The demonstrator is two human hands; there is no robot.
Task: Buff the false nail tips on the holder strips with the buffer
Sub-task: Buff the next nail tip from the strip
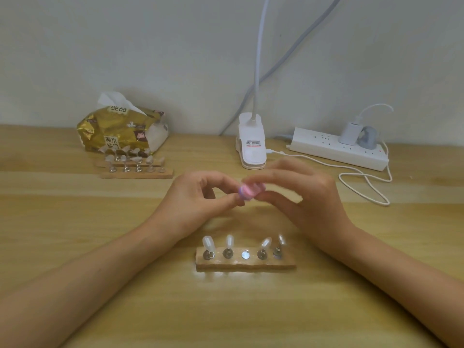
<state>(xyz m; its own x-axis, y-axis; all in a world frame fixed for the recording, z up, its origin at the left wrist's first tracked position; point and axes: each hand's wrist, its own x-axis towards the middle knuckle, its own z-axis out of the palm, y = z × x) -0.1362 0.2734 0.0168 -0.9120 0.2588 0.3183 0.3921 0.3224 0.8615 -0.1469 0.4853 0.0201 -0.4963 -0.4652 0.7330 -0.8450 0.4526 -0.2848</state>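
Observation:
A wooden holder strip (244, 266) lies near me on the table with several clear false nail tips (209, 243) standing on metal pegs; its middle spot (245, 254) shows only a bare metal disc. Above it, my right hand (301, 197) grips a small pink buffer block (251, 190), blurred. My left hand (198, 194) pinches something small between thumb and forefinger right against the buffer's left end; what it holds is hidden by blur. Two more holder strips (136, 172) with nail tips sit at the back left.
A gold tissue pack (120, 129) stands behind the far strips. A white clip lamp base (251, 144) sits at the back centre, with a white power strip (339, 146) and looping cable (364, 182) to the right. A wall stands behind the table.

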